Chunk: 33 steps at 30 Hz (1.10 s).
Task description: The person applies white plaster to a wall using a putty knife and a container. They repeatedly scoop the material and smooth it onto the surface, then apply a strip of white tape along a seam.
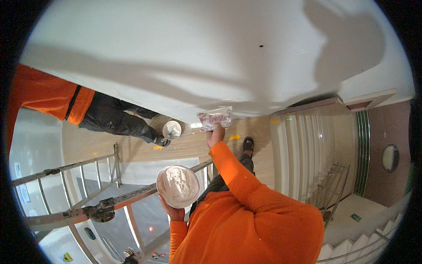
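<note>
My left hand [172, 210] is closed round the side of a round white bowl [177, 186], which holds creamy white putty. Out in front, my right hand [216, 135] grips a wide putty spreader [214, 118]. White and pinkish smears cover its flat blade. The spreader is beside the lower part of the white wall [184, 57]; I cannot tell whether its edge touches the surface. Orange sleeves cover both my arms.
Another person in an orange top [48, 94] stands at the left by the wall. A white bucket [172, 130] with pale material sits near that person's foot. A metal ladder [94, 211] is at my left. White steps [303, 154] are on the right, and a wooden floor [189, 147] lies below.
</note>
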Available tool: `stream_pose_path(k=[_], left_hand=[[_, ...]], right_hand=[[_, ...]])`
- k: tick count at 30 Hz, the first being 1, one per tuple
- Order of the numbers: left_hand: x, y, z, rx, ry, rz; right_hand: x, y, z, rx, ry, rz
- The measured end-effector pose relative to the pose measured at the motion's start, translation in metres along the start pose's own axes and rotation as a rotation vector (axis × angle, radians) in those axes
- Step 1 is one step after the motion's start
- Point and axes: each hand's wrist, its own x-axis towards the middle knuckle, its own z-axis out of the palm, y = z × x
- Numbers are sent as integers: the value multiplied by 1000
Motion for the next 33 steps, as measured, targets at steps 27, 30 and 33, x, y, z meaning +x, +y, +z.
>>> stream_pose_path(k=[27,30,33], left_hand=[[11,-9,50,21,-105,72],[33,-25,41,44,-75,60],[43,-31,49,53,-103,58]], right_hand=[[-72,-106,15,-1463,-722,-650],[-107,-145,41,-1459,-779,-795],[-165,-186,105,-1671,-1079,-693]])
